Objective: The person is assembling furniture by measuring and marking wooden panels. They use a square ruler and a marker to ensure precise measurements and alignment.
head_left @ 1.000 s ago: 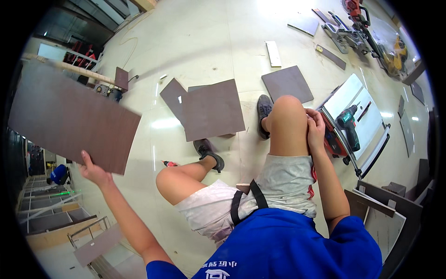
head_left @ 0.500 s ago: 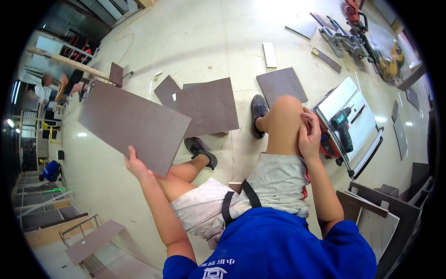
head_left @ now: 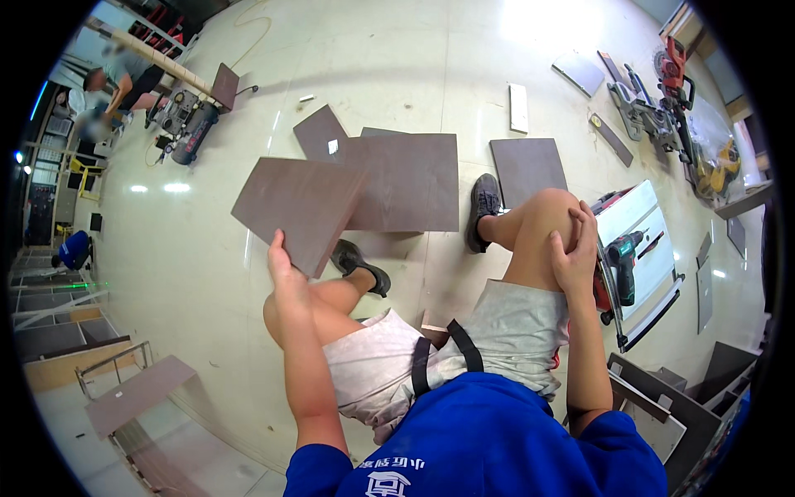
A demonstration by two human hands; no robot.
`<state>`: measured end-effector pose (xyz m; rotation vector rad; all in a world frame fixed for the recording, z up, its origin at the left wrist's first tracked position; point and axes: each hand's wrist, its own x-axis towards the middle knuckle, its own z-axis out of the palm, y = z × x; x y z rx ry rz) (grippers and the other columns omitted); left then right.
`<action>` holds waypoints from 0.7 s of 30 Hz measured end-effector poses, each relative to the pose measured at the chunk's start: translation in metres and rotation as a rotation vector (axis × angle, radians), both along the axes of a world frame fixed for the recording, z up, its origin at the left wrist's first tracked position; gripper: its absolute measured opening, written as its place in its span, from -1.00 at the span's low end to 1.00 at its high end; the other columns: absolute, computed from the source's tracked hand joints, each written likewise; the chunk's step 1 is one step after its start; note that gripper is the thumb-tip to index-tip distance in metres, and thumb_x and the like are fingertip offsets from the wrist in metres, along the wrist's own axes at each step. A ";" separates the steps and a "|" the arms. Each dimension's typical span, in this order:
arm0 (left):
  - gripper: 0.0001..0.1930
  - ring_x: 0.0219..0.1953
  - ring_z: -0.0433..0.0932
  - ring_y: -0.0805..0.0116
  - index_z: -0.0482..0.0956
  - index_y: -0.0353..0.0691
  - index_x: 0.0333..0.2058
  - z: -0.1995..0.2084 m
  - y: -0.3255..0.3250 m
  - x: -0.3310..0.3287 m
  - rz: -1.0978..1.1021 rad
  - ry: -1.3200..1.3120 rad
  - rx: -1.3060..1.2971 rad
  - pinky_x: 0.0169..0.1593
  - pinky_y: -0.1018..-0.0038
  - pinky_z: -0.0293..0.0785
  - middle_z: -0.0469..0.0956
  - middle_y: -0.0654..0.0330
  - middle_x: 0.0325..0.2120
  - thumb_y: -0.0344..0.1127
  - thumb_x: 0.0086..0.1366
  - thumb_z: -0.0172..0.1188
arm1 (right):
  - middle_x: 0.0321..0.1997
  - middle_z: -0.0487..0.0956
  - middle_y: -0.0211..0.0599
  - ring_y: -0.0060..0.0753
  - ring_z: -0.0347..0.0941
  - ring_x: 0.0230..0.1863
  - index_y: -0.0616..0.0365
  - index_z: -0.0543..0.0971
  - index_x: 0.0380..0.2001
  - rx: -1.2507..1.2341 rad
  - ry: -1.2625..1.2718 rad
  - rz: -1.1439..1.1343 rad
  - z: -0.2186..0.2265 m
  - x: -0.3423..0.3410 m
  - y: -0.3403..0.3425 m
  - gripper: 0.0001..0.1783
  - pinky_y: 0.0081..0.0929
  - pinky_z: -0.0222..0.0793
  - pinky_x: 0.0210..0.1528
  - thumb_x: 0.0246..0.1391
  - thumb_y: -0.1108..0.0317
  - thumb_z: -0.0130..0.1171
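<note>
My left hand (head_left: 287,263) grips the near edge of a flat brown wood-grain board (head_left: 300,197), thumb on its face; the other fingers are hidden behind it. The board is raised and tilted, partly in front of a larger brown board (head_left: 406,178) on the floor. My right hand (head_left: 575,255) rests on my right knee with fingers loosely apart and nothing in it. Closest to that hand is a table saw (head_left: 646,217), with a green-and-black cordless drill (head_left: 623,269) lying on its top.
Another brown board (head_left: 530,170) lies beyond my right shoe. Beyond it are a white strip (head_left: 518,108) and a red mitre saw (head_left: 654,103). An air compressor (head_left: 184,124) stands at far left, near another person (head_left: 124,79). Boards (head_left: 704,406) lean at lower right.
The held board has tilted and now looks shorter, uncovering the compressor behind it. My left hand has shifted right in the view. My right hand stays on the knee; the whole view has turned slightly.
</note>
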<state>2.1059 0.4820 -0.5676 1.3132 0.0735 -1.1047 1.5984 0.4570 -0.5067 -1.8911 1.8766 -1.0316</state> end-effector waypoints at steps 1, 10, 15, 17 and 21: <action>-0.52 0.11 0.46 0.09 0.40 -0.34 0.15 0.007 0.003 -0.006 0.014 0.006 0.020 0.18 0.16 0.38 0.48 0.07 0.10 -0.08 0.44 -0.03 | 0.36 0.27 0.12 0.09 0.21 0.37 0.28 0.41 0.08 0.004 0.003 0.021 0.002 0.009 -0.002 -0.46 -0.14 0.13 0.38 -0.03 0.46 0.19; -0.56 0.07 0.48 0.09 0.38 -0.26 0.13 -0.013 -0.020 -0.028 0.101 0.190 -0.209 0.18 0.10 0.38 0.49 0.07 0.06 -0.19 0.35 0.05 | 0.10 0.57 -0.23 -0.09 0.33 0.28 0.15 0.57 -0.13 -0.070 0.375 0.122 0.005 0.040 -0.006 -0.69 -0.06 0.10 0.36 -0.01 0.40 0.16; -0.55 0.09 0.50 0.06 0.36 -0.32 0.12 -0.001 -0.002 -0.018 0.145 0.313 -0.291 0.15 0.11 0.45 0.50 0.02 0.05 -0.24 0.33 0.08 | -0.13 0.65 -0.12 -0.07 0.55 -0.07 0.08 0.62 -0.09 0.225 0.188 0.240 0.031 0.069 -0.034 -0.68 -0.23 0.44 0.04 0.04 0.37 0.17; -0.60 0.06 0.53 0.10 0.39 -0.31 0.08 0.008 -0.011 -0.027 0.219 0.271 -0.237 0.09 0.15 0.51 0.52 0.04 0.02 -0.25 0.33 0.08 | -0.11 0.65 0.01 -0.05 0.62 -0.11 0.24 0.57 -0.06 0.341 -0.058 0.486 -0.001 0.075 -0.069 -0.65 -0.27 0.51 -0.03 0.09 0.32 0.18; -0.69 -0.08 0.58 0.21 0.44 -0.30 -0.02 -0.017 -0.009 -0.015 0.294 0.188 -0.205 -0.09 0.25 0.58 0.56 0.13 -0.09 -0.31 0.32 0.12 | 0.08 0.53 0.21 0.03 0.49 0.12 0.40 0.24 0.26 0.897 0.085 0.494 -0.079 0.125 -0.122 -0.15 -0.23 0.41 0.14 0.02 0.11 0.28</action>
